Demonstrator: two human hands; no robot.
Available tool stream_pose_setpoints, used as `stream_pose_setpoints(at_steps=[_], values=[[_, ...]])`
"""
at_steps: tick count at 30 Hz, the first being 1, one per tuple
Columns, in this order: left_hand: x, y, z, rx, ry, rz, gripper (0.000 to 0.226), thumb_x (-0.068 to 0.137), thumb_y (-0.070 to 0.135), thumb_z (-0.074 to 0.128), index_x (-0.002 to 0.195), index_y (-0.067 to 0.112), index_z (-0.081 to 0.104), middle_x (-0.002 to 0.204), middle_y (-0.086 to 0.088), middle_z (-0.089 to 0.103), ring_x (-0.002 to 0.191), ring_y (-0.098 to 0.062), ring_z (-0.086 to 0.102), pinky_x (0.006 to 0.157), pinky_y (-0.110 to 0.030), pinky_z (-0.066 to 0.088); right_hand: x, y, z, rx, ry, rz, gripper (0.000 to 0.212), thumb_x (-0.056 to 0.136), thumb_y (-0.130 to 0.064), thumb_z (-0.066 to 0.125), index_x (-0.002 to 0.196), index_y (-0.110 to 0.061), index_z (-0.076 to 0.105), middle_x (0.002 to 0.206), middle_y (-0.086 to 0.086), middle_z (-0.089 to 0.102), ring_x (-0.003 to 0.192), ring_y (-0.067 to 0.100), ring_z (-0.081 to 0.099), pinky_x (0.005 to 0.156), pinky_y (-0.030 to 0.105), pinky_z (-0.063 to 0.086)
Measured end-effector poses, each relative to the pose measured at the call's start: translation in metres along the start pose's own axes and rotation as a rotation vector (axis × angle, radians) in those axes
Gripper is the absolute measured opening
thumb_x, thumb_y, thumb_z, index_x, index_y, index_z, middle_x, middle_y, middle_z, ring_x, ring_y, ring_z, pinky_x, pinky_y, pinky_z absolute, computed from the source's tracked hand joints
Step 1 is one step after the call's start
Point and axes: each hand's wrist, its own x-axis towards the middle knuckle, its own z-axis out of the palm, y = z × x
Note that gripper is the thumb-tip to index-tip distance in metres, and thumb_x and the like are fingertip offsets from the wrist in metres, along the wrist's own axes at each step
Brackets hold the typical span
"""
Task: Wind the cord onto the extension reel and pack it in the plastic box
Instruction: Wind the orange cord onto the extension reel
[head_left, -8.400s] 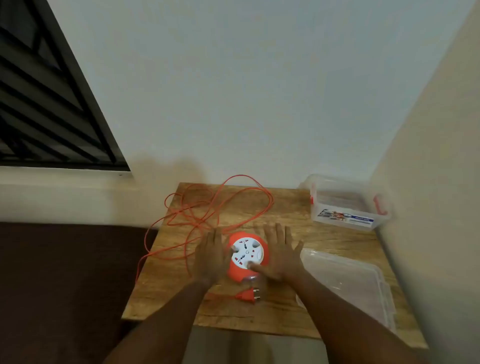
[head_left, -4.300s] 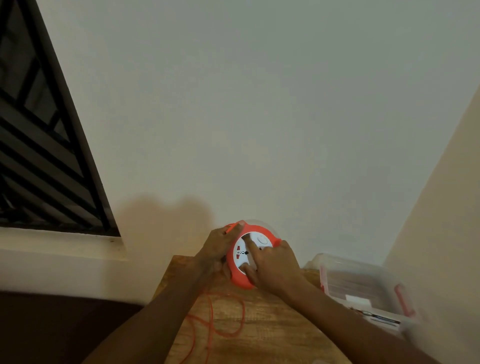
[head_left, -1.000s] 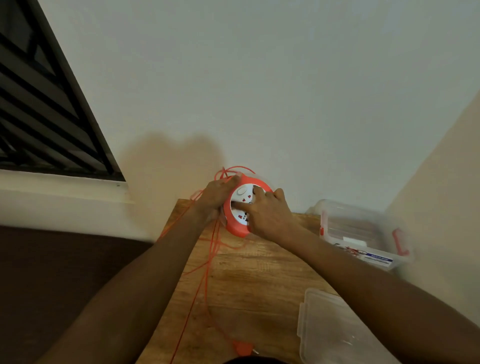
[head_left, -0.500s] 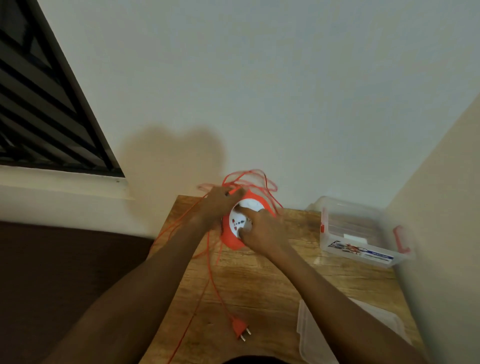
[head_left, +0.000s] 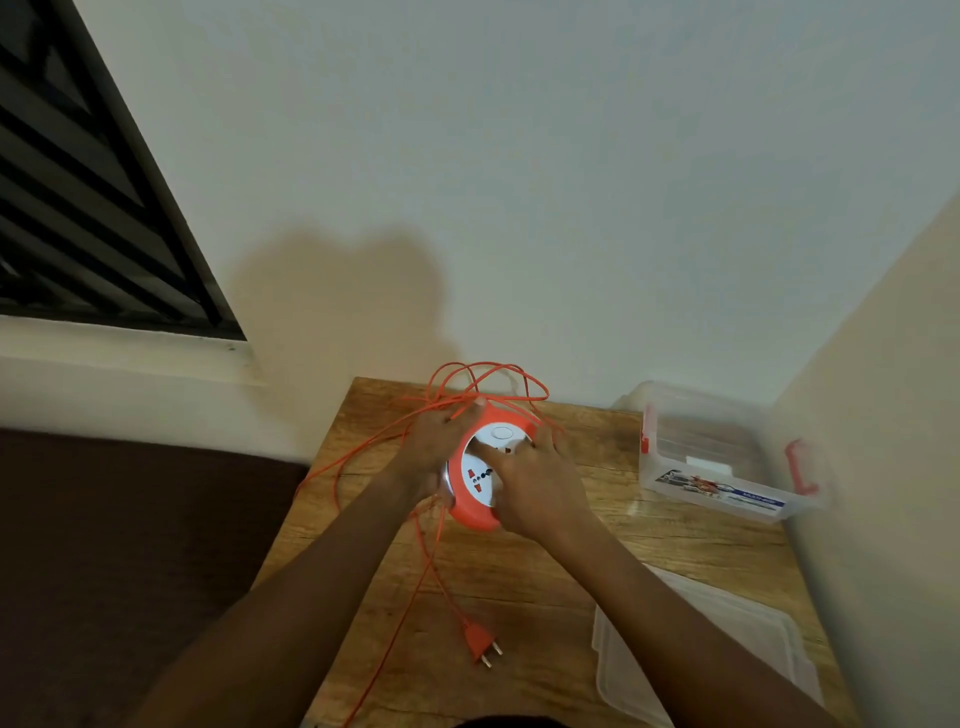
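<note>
Wooden table (head_left: 524, 582), blue-labelled plastic box (head_left: 722, 457)

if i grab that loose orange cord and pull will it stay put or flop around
Probably floppy: the cord lies in slack loops behind the reel and trails off the table. It looks thin, so likely light. Loops cross each other, so a tug may snag, dragging the plug.

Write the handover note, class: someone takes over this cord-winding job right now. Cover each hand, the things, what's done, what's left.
Left hand grips the reel, lifted and tilted above the table. Right hand lies on its white face.
Cord mostly loose, looped behind the reel and trailing off the table; plug lies near the front.
Box open at the right rear, lid beside it.
Done: little winding.
Left: wind, pack.
</note>
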Motion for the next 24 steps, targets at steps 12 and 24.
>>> stream_pose_setpoints(at_steps=[12, 24], values=[[-0.007, -0.002, -0.003, 0.146, -0.033, 0.031, 0.039, 0.1, 0.042, 0.069, 0.093, 0.005, 0.08, 0.09, -0.027, 0.077, 0.073, -0.036, 0.074, 0.069, -0.039, 0.059, -0.006, 0.008, -0.012, 0.278, 0.05, 0.082, 0.055, 0.084, -0.056, 0.058, 0.137, -0.046, 0.047, 0.121, -0.006, 0.068, 0.109, 0.02, 0.063, 0.085, 0.037, 0.054], [-0.023, 0.001, -0.024, 0.158, -0.147, -0.009, 0.027, 0.096, 0.04, 0.074, 0.094, 0.014, 0.082, 0.085, -0.018, 0.08, 0.066, -0.025, 0.076, 0.055, -0.028, 0.06, 0.058, 0.055, -0.057, 0.766, -0.173, -0.116, 0.011, 0.082, -0.023, 0.076, 0.092, -0.026, 0.079, 0.08, -0.01, 0.074, 0.075, 0.001, 0.067, 0.07, 0.023, 0.054]])
